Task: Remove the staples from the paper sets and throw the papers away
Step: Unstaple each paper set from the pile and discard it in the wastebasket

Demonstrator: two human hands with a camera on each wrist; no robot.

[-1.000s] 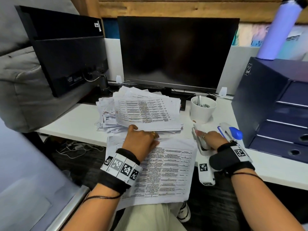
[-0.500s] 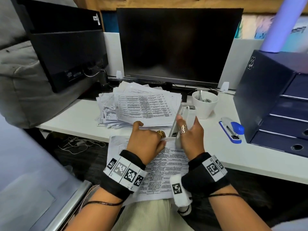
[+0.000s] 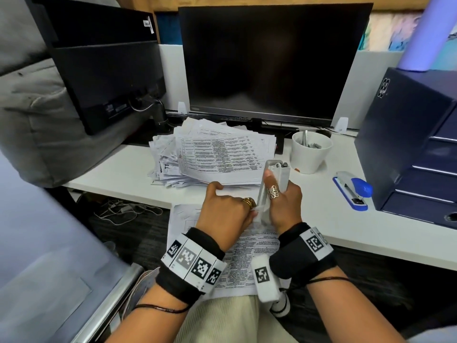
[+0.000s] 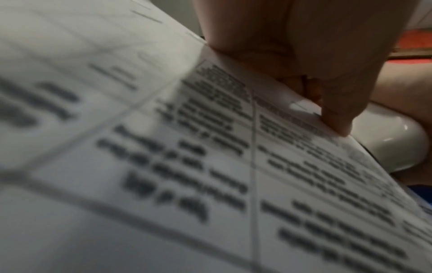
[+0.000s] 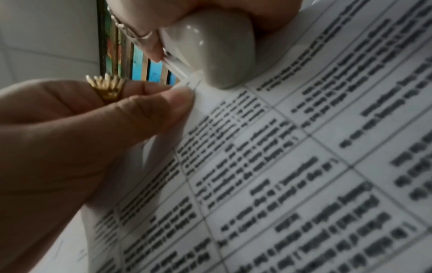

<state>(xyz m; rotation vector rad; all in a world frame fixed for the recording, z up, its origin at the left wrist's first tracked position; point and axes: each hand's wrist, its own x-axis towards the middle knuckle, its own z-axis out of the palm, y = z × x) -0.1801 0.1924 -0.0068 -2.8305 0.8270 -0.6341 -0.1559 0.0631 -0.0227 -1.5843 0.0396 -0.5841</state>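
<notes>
**Staple remover brought to the corner of the paper set**

A second ago the right hand [image 3: 284, 204] was reaching for the grey-white plastic staple remover [image 3: 270, 186] at the right of the frame; now its fingers are clenched round that tool at centre frame, its rounded nose pressed onto the top corner of the printed white stapled paper set [image 3: 244, 256]. The left hand [image 3: 226, 211] has stayed on the set, thumb and fingers pinching that corner beside the nose. The set hangs over the near edge of the white tabletop [image 3: 118, 174], below the loose pile of printed sheets [image 3: 217, 154]. The staple itself cannot be made out; extraction looks imminent.
</notes>
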